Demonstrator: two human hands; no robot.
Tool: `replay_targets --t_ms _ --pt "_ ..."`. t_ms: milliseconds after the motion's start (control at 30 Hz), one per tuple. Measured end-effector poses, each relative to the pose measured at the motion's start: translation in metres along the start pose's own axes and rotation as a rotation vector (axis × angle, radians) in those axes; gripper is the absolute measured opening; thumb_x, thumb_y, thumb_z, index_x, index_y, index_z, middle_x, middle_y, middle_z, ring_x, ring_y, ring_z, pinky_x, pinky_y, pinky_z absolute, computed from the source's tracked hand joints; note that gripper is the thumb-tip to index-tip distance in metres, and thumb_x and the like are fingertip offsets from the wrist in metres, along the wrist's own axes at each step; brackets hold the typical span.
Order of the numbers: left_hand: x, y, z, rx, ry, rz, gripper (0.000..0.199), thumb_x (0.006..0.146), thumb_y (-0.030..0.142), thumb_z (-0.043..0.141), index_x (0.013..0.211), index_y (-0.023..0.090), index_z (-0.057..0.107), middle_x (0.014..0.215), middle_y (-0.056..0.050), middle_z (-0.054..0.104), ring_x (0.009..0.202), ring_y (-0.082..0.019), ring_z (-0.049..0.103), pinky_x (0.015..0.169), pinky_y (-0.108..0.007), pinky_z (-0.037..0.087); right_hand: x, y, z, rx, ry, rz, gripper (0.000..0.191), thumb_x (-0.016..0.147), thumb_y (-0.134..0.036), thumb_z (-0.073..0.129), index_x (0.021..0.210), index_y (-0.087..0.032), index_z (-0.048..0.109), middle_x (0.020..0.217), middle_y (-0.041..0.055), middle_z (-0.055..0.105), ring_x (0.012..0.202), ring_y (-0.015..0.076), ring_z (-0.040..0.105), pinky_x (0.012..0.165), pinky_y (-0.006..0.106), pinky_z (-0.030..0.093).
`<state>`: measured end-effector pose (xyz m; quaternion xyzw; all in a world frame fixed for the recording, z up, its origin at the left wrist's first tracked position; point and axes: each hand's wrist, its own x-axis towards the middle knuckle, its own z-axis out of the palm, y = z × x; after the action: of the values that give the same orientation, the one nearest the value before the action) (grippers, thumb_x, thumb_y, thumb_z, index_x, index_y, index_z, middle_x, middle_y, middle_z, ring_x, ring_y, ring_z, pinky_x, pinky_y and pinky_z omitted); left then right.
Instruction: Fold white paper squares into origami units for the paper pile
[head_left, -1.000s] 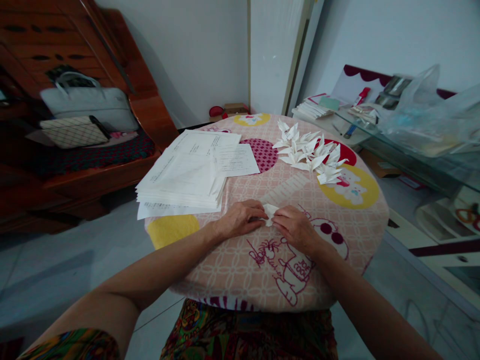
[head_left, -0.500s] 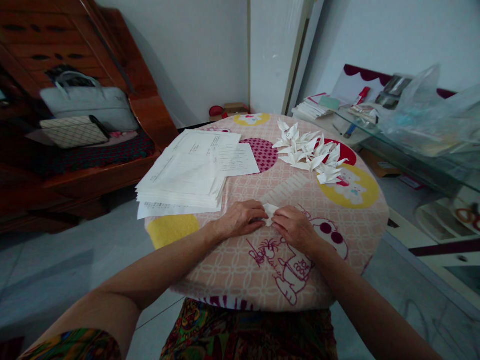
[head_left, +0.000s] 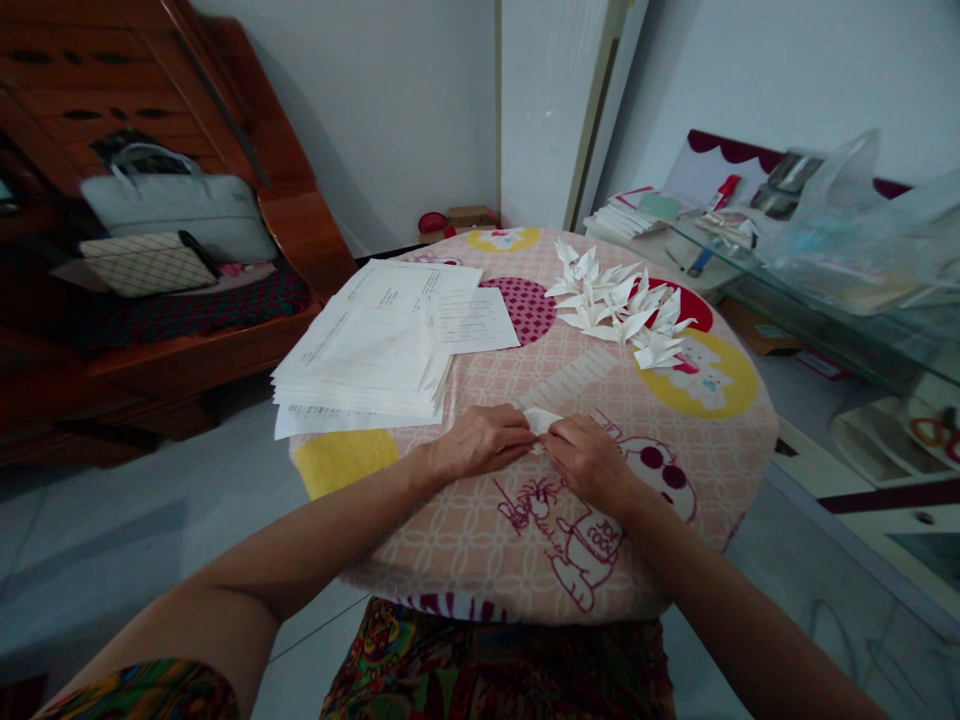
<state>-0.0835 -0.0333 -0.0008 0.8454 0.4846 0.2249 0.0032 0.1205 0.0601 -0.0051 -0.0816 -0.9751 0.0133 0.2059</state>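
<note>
a small piece of folded white paper (head_left: pixel 541 416) sits at the near middle of the round table, on or just above the patterned cloth (head_left: pixel 442 545), pinched between the person's two hands. the left hand (head_left: pixel 484 440) has its fingers curled in close together and grips the paper's left side; the right hand (head_left: pixel 589 460) is likewise closed, thumb and fingers gripping its right side, and the fingertips of the two hands nearly meet. the finer folds are covered by the fingers, so their shape cannot be told. below the right hand, a dark red cartoon figure (head_left: pixel 589 560) on the cloth carries the words "joe cool". beyond the hands and to the right, a cluster of white folded paper shapes (head_left: pixel 615 303) with pointed tips lies over a red patch and the edge of a yellow one. to the left is a thick stack of printed sheets (head_left: pixel 360 355), with a smaller printed sheet (head_left: pixel 480 322) jutting from its right side. farther out, a grey bag (head_left: pixel 232 215) and a checked pouch (head_left: pixel 142 265) rest on a wooden seat (head_left: pixel 300 225) at left, and a clear plastic bag (head_left: pixel 840 215) stands on a glass shelf (head_left: pixel 862 325) at right.
</note>
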Motion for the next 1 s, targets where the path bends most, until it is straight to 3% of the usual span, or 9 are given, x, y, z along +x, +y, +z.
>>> replay_targets --t_ms 167,367,467,667,867,1000 --pt "-0.002 0.003 0.001 0.128 -0.028 0.029 0.025 0.096 0.021 0.048 0.088 0.015 0.071 0.079 -0.007 0.066 0.073 -0.015 0.061 0.064 -0.026 0.045 0.0 0.001 0.003 0.023 -0.007 0.02 0.029 0.096 -0.015 0.045 0.081 -0.016 0.07 0.08 0.0099 0.063 0.081 0.0222 0.052 0.074 0.034 0.042" --pt "-0.001 0.001 -0.001 -0.157 0.046 -0.232 0.013 0.089 0.018 0.058 0.083 0.014 0.069 0.08 -0.005 0.066 0.073 -0.013 0.061 0.066 -0.022 0.044 0.002 0.007 0.002 0.308 0.046 0.251 0.018 0.09 -0.016 0.057 0.076 -0.017 0.068 0.081 0.0057 0.065 0.081 0.0194 0.056 0.075 0.032 0.043" --pt "0.0 0.002 -0.003 -0.186 0.033 -0.312 0.007 0.085 0.016 0.061 0.081 0.014 0.066 0.078 -0.003 0.065 0.069 -0.012 0.059 0.064 -0.022 0.042 0.003 0.008 0.001 0.351 0.046 0.313 0.017 0.087 -0.013 0.059 0.073 -0.018 0.068 0.078 0.0046 0.064 0.08 0.0191 0.057 0.074 0.031 0.042" --pt "0.005 0.005 0.0 -0.125 -0.012 -0.227 0.014 0.091 0.024 0.056 0.098 0.016 0.065 0.093 -0.006 0.066 0.084 -0.015 0.062 0.072 -0.023 0.045 0.003 0.006 0.002 0.302 0.059 0.292 0.017 0.088 -0.013 0.057 0.074 -0.016 0.067 0.078 0.0068 0.063 0.079 0.0206 0.055 0.074 0.032 0.041" --pt "0.01 0.007 0.009 -0.005 -0.055 -0.197 0.015 0.093 0.025 0.053 0.091 0.016 0.065 0.089 -0.005 0.064 0.083 -0.016 0.061 0.07 -0.024 0.043 0.002 0.004 0.002 0.205 0.063 0.228 0.02 0.091 -0.015 0.053 0.078 -0.013 0.068 0.081 0.0103 0.064 0.082 0.0228 0.054 0.076 0.034 0.04" --pt "0.014 0.01 0.011 -0.019 -0.072 -0.245 0.012 0.091 0.022 0.055 0.089 0.016 0.065 0.088 -0.004 0.064 0.083 -0.016 0.061 0.071 -0.024 0.043 0.002 0.004 0.001 0.203 0.007 0.202 0.021 0.092 -0.016 0.054 0.077 -0.014 0.069 0.081 0.0097 0.064 0.082 0.0221 0.054 0.077 0.034 0.04"
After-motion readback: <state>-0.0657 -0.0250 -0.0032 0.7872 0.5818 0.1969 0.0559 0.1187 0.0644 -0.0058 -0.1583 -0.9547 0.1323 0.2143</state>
